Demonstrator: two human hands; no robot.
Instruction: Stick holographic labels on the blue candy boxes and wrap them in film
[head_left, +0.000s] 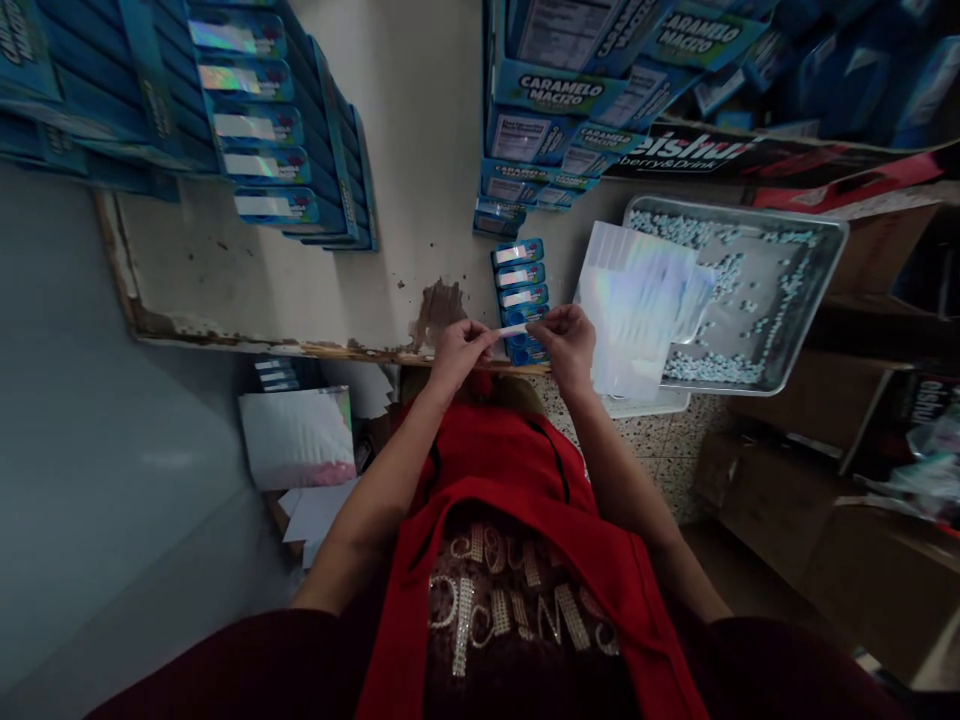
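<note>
Between my two hands a small white strip, a sticker by its look, (513, 331) is stretched over a short row of small blue candy boxes (519, 272) at the table's front edge. My left hand (463, 352) pinches its left end between thumb and fingers. At the other end my right hand (566, 345) is closed on it in the same way. The farther boxes in the row bear white shiny strips, while the nearer ones show round marks and are partly covered by the strip and my fingers. Right of my right hand lie shiny label sheets (626, 300).
The sheets overlap a metal tray (814, 300) of small pale candies. Stacked blue display cartons (559, 90) stand behind the row. More blue boxes (262, 130) fill the left of the worn white table (420, 120). Cardboard boxes (787, 500) stand at right; papers (296, 435) lie below the table's left edge.
</note>
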